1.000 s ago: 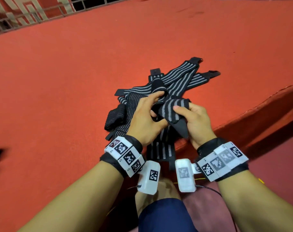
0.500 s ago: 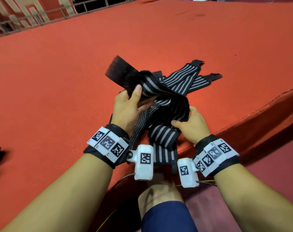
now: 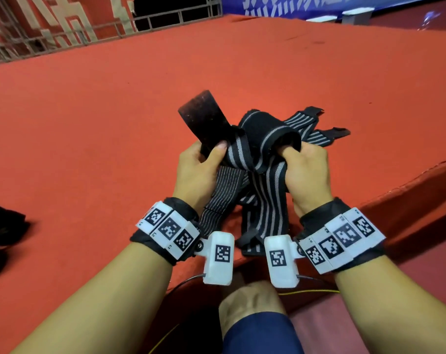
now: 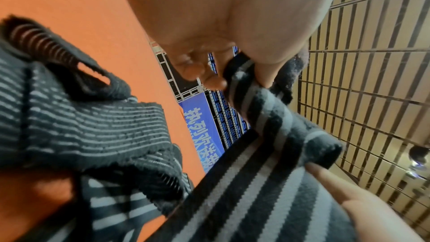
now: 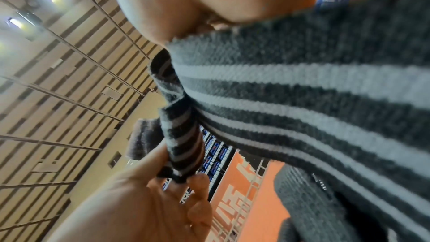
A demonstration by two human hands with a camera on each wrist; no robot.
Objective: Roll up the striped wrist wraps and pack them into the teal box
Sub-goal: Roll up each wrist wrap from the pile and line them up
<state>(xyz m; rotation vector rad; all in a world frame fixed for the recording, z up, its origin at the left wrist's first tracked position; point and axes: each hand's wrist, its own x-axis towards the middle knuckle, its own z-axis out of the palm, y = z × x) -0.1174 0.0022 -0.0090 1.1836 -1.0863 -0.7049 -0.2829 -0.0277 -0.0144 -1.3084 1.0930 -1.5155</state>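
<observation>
Both hands hold one black wrist wrap with grey stripes (image 3: 242, 152) above the red carpet. My left hand (image 3: 199, 172) pinches it near its black velcro end (image 3: 204, 118), which sticks up. My right hand (image 3: 306, 169) grips the other part, where the wrap (image 5: 302, 89) curls over its fingers. Several more striped wraps (image 3: 265, 205) lie in a tangled pile under and behind the hands, two ends (image 3: 319, 131) pointing to the far right. In the left wrist view the thumb and fingers (image 4: 267, 73) clamp the striped band (image 4: 256, 154). No teal box is in view.
The red carpeted platform (image 3: 89, 123) stretches left and far; its front edge (image 3: 408, 190) drops off at the right. A dark object (image 3: 2, 231) lies at the left edge. My bare knee (image 3: 250, 300) is below the hands. A railing (image 3: 63, 29) and a blue banner (image 3: 319, 6) stand at the back.
The hands lifted one wrap off the pile and pulled apart. The velcro end came up in the left hand, and the right hand moved up with the wrap curled over it.
</observation>
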